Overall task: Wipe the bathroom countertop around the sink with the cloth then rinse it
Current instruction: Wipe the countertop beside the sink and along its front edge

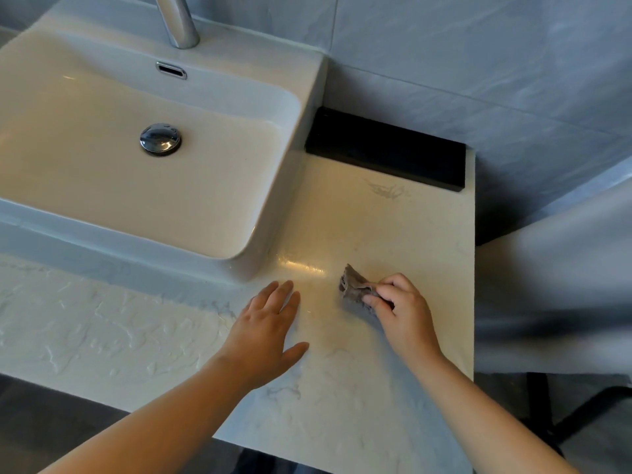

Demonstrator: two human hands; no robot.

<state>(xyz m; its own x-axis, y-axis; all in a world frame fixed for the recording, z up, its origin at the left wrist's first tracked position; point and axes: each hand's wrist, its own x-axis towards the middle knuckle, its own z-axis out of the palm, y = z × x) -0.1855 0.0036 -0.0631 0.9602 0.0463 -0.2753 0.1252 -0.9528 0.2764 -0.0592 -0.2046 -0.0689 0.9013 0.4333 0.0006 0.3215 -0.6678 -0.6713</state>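
Cloth (355, 289), grey, bunched into a small wad, lies on the bench (393, 234) right of the sink (294, 186), close to its near-right corner but apart from it. My right hand (403, 309) grips it, fingers curled over the wad and pressing it onto the stone. I judge the tight bunch is there to put more pressure on one patch. My left hand (270, 323) holds nothing, fingers straight and together, palm down just left of the cloth. It reads as a brace while I lean in, though I cannot tell if it fully touches.

Step in hand, by my read: wiping the right-side panel. A grey smudge (386, 191) sits farther back, near the black block (386, 148) against the wall, well apart from the cloth, so it is a likely target for later strokes. A wet film (102, 323) with rippled streaks covers the near strip in front of the sink, left of both hands.

No water shows from the faucet (178, 25), and the drain plug (160, 139) sits in a dry-looking basin. Rinse not yet done.
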